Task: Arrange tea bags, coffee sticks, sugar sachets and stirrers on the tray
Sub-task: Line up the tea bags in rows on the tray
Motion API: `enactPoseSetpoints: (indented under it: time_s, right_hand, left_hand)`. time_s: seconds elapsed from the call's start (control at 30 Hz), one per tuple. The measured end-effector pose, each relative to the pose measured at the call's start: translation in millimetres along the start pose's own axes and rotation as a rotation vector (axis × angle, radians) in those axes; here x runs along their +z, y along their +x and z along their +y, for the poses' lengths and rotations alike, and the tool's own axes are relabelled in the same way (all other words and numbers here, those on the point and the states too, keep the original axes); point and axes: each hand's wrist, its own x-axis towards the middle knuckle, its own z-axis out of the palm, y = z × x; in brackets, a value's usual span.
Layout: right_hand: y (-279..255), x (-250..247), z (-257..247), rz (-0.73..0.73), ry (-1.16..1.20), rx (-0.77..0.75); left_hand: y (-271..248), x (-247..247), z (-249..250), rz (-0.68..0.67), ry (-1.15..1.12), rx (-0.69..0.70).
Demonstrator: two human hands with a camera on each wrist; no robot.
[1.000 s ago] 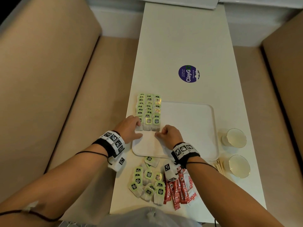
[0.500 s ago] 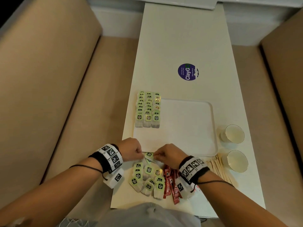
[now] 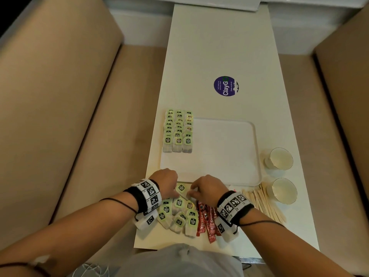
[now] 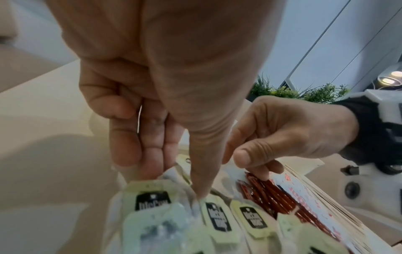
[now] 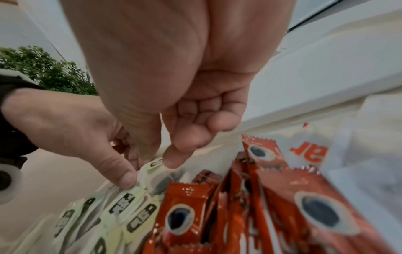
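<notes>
Three neat rows of green-tagged tea bags [image 3: 178,132] lie along the left side of the white tray [image 3: 225,150]. A loose pile of tea bags [image 3: 178,213] sits on the table in front of the tray, with red coffee sticks [image 3: 206,221] to its right. Sugar sachets [image 5: 309,151] lie beyond the sticks, under my right wrist. Wooden stirrers [image 3: 263,204] lie further right. My left hand [image 3: 175,194] pinches a tea bag [image 4: 152,199] at the pile's far edge. My right hand [image 3: 191,193] pinches another tea bag [image 5: 155,164] between thumb and fingertip.
Two small white cups [image 3: 279,158] [image 3: 283,190] stand right of the tray. A purple round sticker [image 3: 226,86] marks the table further back. Beige sofa seats flank the narrow table on both sides. Most of the tray's surface is bare.
Both hands drew back from the tea bag rows on the tray to the loose pile near me, and each has closed its fingers on a tea bag there.
</notes>
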Motion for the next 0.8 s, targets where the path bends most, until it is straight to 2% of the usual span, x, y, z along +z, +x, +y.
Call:
enactPoseSetpoints:
  time_s: [0.1,0.23,0.4,0.57,0.8]
  right_hand:
    - [0,3,-5,-0.044,-0.115,0.061]
    - [-2,9,-5,-0.062,-0.208,0.055]
    - [-5,14,-1,0.006,-0.167,0.059]
    - [-1,13,-2,0.08,-0.094,0.135]
    - [5,14,-14,0.085,-0.08,0.144]
  left_hand:
    - [-2,4,8,0.003,0.013,-0.023]
    - [-1,11,8,0.007,-0.058,-0.124]
    - [-4,19,6,0.029,-0.175,-0.176]
    - [-8,20,0,0.096,-0.298,-0.225]
    - [-17,21,-9,0.179,-0.423,-0.223]
